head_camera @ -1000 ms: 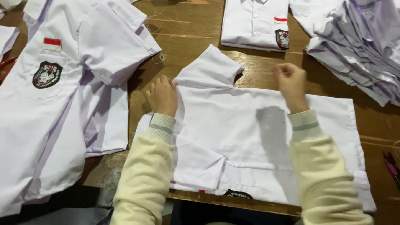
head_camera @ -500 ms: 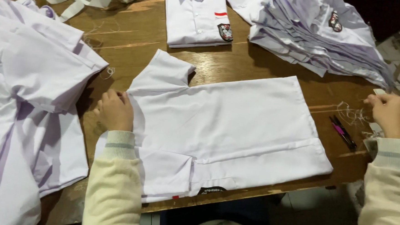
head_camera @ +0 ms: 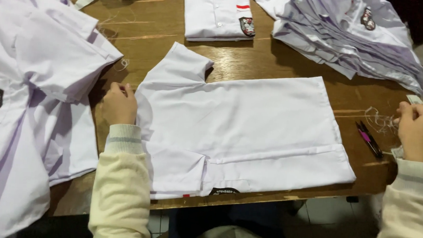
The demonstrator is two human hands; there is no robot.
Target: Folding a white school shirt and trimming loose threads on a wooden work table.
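The left hand [head_camera: 119, 103] is curled, knuckles up, resting at the shirt's [head_camera: 240, 130] nine o'clock edge; the right hand [head_camera: 419, 131], off at three o'clock, pinches a small pale tag [head_camera: 415, 99], fingers bunched; the shirt lies flat, face down, mid-table [head_camera: 253, 63]; snips [head_camera: 368, 138] sit just left of the right hand; a stack [head_camera: 350, 39] lies at one o'clock; more shirts [head_camera: 34, 90] at nine.
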